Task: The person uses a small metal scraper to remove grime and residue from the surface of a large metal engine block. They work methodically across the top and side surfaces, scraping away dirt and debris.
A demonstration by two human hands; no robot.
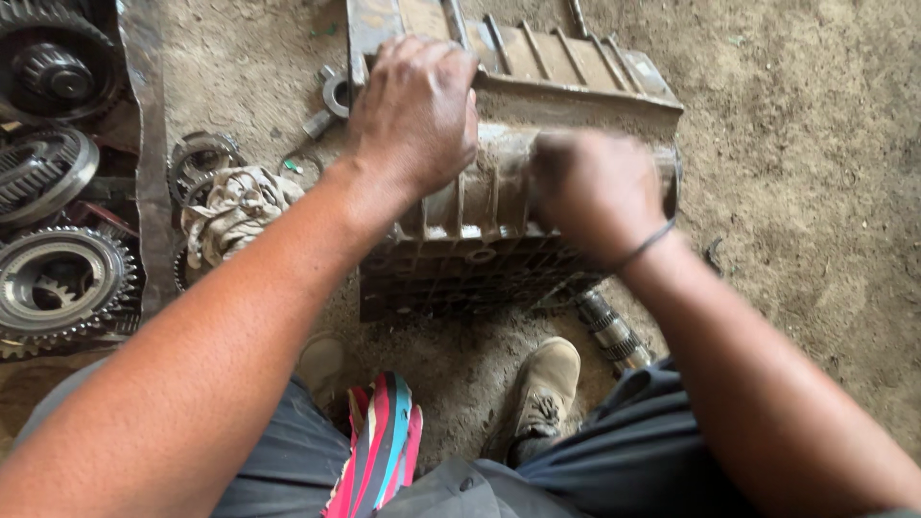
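A heavy, ribbed metal casing (pixel 499 206) sat on the dirt floor (pixel 806 192) just ahead of the person's shoes (pixel 542 388), and both hands were on top of it. The left hand (pixel 414 110) lay knuckles-up with its fingers curled over the casing's far upper edge, while the right hand (pixel 597 192), blurred, was closed against the casing's rounded middle, though whether it gripped anything could not be told. To the left of the casing lay a crumpled rag (pixel 235 211) and several gears (pixel 62 278), well apart from the hands; a grooved shaft (pixel 614 331) lay beside the right shoe.
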